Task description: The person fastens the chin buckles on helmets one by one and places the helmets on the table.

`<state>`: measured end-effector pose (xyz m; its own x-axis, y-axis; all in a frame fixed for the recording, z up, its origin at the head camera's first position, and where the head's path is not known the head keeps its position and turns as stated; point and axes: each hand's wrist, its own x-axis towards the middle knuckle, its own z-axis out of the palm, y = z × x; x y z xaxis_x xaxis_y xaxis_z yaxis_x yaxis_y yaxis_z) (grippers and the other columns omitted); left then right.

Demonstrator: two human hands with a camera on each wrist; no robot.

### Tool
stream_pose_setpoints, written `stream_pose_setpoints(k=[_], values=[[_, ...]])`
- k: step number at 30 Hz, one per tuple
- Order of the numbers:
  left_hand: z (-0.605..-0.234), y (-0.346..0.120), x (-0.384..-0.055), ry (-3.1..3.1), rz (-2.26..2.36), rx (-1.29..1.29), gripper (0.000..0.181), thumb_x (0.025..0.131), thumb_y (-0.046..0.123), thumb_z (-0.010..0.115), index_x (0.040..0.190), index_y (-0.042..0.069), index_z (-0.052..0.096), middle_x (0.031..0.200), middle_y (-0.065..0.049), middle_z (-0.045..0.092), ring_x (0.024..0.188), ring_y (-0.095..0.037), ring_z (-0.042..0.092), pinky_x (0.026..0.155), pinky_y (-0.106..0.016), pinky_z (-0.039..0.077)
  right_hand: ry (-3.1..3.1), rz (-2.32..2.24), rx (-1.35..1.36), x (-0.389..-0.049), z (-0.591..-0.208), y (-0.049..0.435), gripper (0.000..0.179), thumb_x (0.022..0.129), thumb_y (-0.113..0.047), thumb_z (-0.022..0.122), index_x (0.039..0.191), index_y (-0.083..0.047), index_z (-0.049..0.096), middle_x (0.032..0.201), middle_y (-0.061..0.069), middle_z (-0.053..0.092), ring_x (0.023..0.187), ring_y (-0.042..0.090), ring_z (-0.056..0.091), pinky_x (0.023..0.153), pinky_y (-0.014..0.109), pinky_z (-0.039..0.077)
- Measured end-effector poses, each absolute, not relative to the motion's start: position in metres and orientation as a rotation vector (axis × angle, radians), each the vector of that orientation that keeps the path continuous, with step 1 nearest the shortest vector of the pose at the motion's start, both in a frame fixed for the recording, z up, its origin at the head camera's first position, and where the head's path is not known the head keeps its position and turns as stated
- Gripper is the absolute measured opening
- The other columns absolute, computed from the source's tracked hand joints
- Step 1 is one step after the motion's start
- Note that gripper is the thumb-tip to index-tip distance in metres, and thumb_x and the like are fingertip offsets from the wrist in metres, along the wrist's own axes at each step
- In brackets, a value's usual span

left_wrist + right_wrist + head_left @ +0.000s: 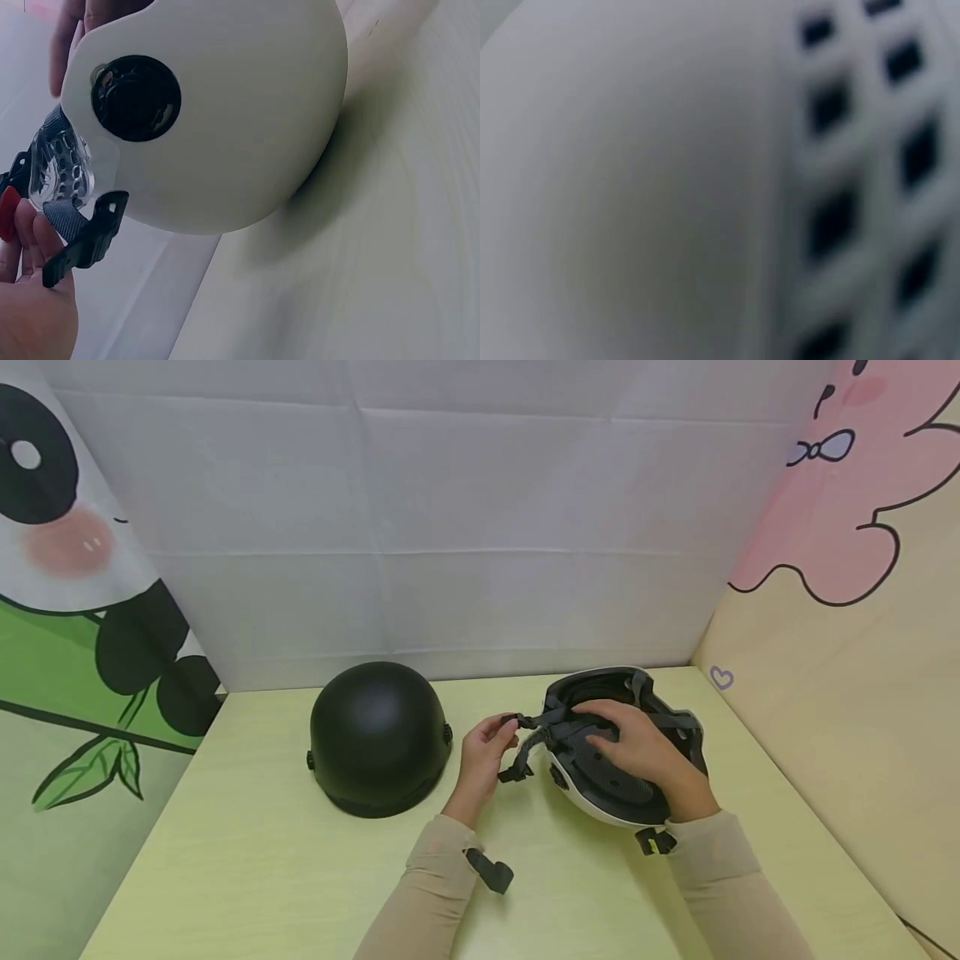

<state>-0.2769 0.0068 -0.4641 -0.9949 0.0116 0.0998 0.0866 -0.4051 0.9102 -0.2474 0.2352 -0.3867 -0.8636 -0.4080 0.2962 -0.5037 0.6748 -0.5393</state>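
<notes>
A white helmet [247, 112] with a black round side knob lies upturned on the table; its dark padded inside [615, 781] faces up in the head view. My left hand [480, 760] pinches the end of its grey chin strap [551, 717] at the helmet's left side. A black buckle [516, 772] dangles from the strap, close to those fingers. In the left wrist view, a clear perforated chin cup [60, 169] and a small red piece are by the fingers. My right hand [641, 747] reaches over the padding, fingers extended near the strap. Blurred white surface and dark holes fill the right wrist view.
Left of my left hand, a black helmet [378, 739] stands dome up on the pale yellow table [247, 860]. Behind is a white cloth wall [480, 527]. Printed cartoon panels flank both sides. Black bands [491, 870] are on my wrists.
</notes>
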Motion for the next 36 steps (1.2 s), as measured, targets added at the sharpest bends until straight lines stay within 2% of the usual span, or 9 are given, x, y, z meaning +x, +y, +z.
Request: stream_pose_setpoints(k=[3, 9, 19, 27, 36], values=[[-0.462, 0.008, -0.277, -1.626, -2.622, -0.152, 0.015, 0.092, 0.003, 0.066, 0.103, -0.007, 0.066, 0.084, -0.002, 0.065, 0.070, -0.010, 0.059, 0.073, -0.026, 0.052, -2.745, 0.925, 0.757, -0.248, -0.388, 0.232, 0.043, 0.087, 0.000, 0.071, 0.129, -0.003, 0.061, 0.132, 0.016, 0.056, 0.124, 0.036, 0.048, 0.099, 0.054, 0.039], [-0.459, 0.009, -0.274, -1.557, -2.677, -0.169, 0.010, 0.094, 0.000, 0.063, 0.101, -0.007, 0.065, 0.082, -0.002, 0.063, 0.069, -0.010, 0.058, 0.071, -0.024, 0.051, -2.783, 0.874, 0.737, -0.249, -0.391, 0.229, 0.041, 0.089, -0.005, 0.071, 0.129, -0.004, 0.062, 0.129, 0.016, 0.059, 0.121, 0.035, 0.051, 0.095, 0.053, 0.042], [-0.460, 0.008, -0.274, -1.598, -2.624, -0.201, 0.018, 0.096, 0.002, 0.061, 0.107, -0.012, 0.061, 0.087, -0.005, 0.064, 0.073, -0.011, 0.062, 0.073, -0.025, 0.052, -2.740, 0.861, 0.758, -0.247, -0.393, 0.232, 0.030, 0.088, -0.005, 0.073, 0.117, -0.007, 0.069, 0.115, 0.009, 0.065, 0.106, 0.028, 0.060, 0.083, 0.046, 0.050], [-0.459, 0.007, -0.274, -1.575, -2.617, -0.214, 0.019, 0.098, 0.005, 0.059, 0.110, -0.009, 0.060, 0.086, -0.005, 0.065, 0.073, -0.012, 0.064, 0.072, -0.026, 0.051, -2.700, 0.925, 0.743, -0.245, -0.388, 0.237, 0.031, 0.088, -0.005, 0.073, 0.118, -0.008, 0.069, 0.115, 0.007, 0.065, 0.105, 0.027, 0.060, 0.084, 0.046, 0.049], [-0.459, 0.005, -0.274, -1.569, -2.607, -0.163, 0.022, 0.098, 0.006, 0.060, 0.111, -0.012, 0.058, 0.083, -0.004, 0.066, 0.073, -0.012, 0.065, 0.073, -0.025, 0.052, -2.608, 0.926, 0.733, -0.240, -0.380, 0.246, 0.031, 0.084, -0.003, 0.076, 0.114, -0.008, 0.070, 0.113, 0.007, 0.067, 0.106, 0.027, 0.061, 0.085, 0.046, 0.049]])
